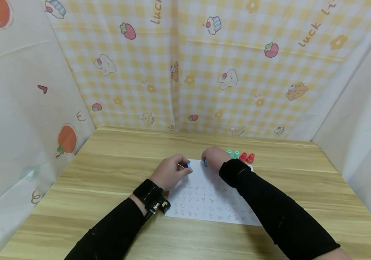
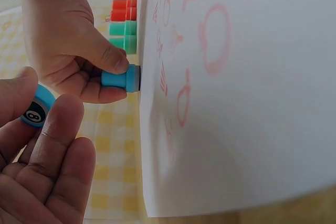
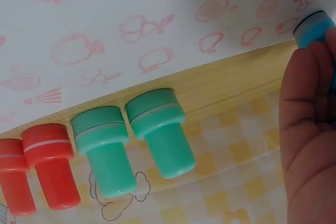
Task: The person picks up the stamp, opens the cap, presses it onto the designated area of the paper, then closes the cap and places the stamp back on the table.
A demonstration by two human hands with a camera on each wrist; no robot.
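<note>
pointing face-down, blue stamp (image 2: 119, 81) in right hand (image 1: 216, 158) stands upright

Blk sleeves (image 1: 278, 213), blk wrist straps (image 1: 147, 192), sm. blk L-wrist cam (image 1: 164, 205)

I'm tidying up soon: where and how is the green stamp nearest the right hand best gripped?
Probably by the narrow handle of that green stamp, from above, on the side nearest the right hand: it stands upright on its wider base, and the other green stamp crowds its opposite side.

Dark-based blue stamp (image 2: 116, 80) upright at white paper (image 2: 252, 129); round blue piece (image 2: 38, 109) with 8
</note>
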